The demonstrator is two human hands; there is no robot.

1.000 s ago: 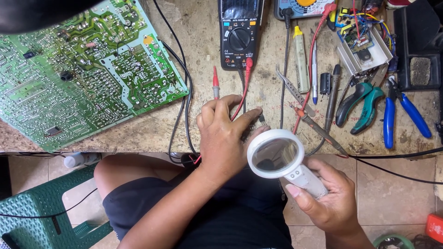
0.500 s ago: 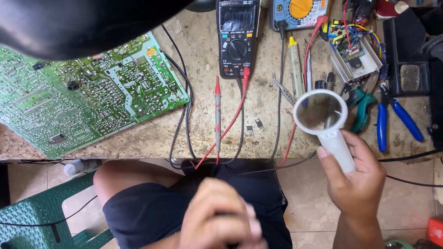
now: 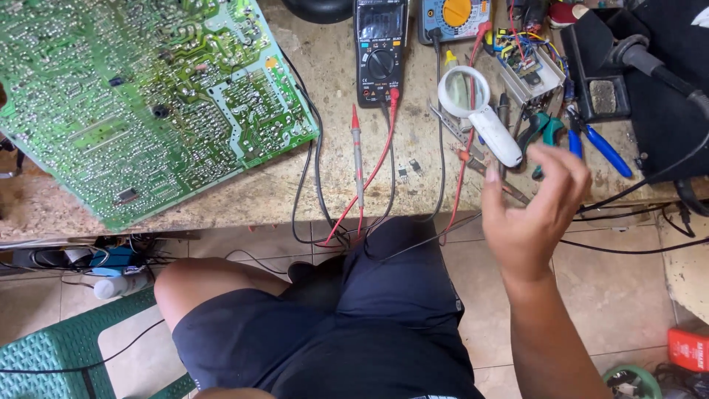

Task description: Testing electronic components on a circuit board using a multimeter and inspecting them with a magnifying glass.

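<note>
The worn beige stone surface carries a large green circuit board left, a black multimeter far, and a white-handled magnifier right.

Grey screen atop black meter; red box bottom-right.

A green circuit board laced with pale silver tracks fills the left of a mottled beige worktop; to its right sit a black multimeter, a red-tipped probe on a red lead, and a white-handled magnifying glass. Farther right lie blue-handled pliers and teal-handled cutters near a tangle of red, yellow and blue wires. Dark navy shorts, a green plastic stool and tan floor tiles show nearest
</note>
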